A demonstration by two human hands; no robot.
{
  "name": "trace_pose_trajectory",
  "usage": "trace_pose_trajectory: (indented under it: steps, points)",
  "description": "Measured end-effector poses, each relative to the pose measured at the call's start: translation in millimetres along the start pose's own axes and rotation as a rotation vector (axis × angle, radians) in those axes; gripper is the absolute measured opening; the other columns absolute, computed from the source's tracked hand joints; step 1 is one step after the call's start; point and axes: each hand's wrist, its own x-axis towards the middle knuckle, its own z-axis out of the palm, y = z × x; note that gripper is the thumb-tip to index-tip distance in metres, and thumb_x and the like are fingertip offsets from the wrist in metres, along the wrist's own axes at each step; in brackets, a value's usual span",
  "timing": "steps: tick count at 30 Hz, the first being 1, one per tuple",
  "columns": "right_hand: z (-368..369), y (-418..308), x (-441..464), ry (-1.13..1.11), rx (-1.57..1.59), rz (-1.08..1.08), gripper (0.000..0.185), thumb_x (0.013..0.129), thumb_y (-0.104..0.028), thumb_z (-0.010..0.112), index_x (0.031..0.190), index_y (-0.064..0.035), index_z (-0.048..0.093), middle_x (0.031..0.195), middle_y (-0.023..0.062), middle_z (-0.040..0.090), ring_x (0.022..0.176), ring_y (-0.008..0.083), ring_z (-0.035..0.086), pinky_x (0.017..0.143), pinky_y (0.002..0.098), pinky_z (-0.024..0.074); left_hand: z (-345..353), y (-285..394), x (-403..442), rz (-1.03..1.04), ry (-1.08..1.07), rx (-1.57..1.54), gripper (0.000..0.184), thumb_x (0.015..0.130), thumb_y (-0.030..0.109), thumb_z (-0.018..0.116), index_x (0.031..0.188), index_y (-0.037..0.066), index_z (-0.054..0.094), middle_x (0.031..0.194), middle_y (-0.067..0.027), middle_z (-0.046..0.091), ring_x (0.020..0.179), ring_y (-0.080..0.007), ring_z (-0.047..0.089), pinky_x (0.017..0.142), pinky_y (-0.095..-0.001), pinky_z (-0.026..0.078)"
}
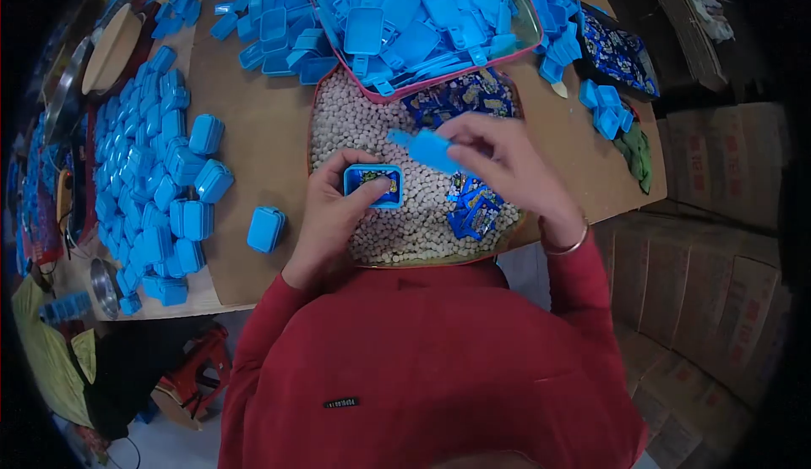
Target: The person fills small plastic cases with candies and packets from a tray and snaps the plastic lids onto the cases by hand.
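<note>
My left hand [334,203] grips a small blue plastic box [400,188], its open side up and the thumb pressing on a dark blue printed packet [369,180] inside. In my right hand [507,160] is a blue lid [429,149], pinched between thumb and fingers and a little blurred, up and to the right of the box. Both hands are over a tray of small whitish pellets [405,237]. Several dark blue printed packets [475,211] lie on the pellets below my right hand, and more packets [465,97] are heaped at the tray's far side.
A pink-rimmed tray [439,79] heaped with blue lids [414,13] stands behind the pellets. Loose blue box parts [274,25] surround it. Closed blue boxes [152,173] crowd the table's left, with one box [267,228] apart. Cardboard cartons [710,283] are stacked at the right.
</note>
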Motion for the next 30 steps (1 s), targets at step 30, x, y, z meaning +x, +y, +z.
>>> trace_pose_trajectory:
  steps: [30]
  points:
    - [37.4, -17.7, -23.2, 0.013, -0.228, -0.391, 0.038, 0.068, -0.003, 0.078, 0.103, -0.0068, 0.065, 0.106, 0.0089, 0.062, 0.093, 0.0298, 0.060, 0.078, 0.0376, 0.0504, 0.5, 3.2, -6.0, 0.233, -0.282, 0.271, 0.047, 0.079, 0.002, 0.073, 0.124, 0.002, 0.057, 0.109, -0.0033, 0.062, 0.097, -0.0088, 0.057, 0.082, -0.0245, 0.048]
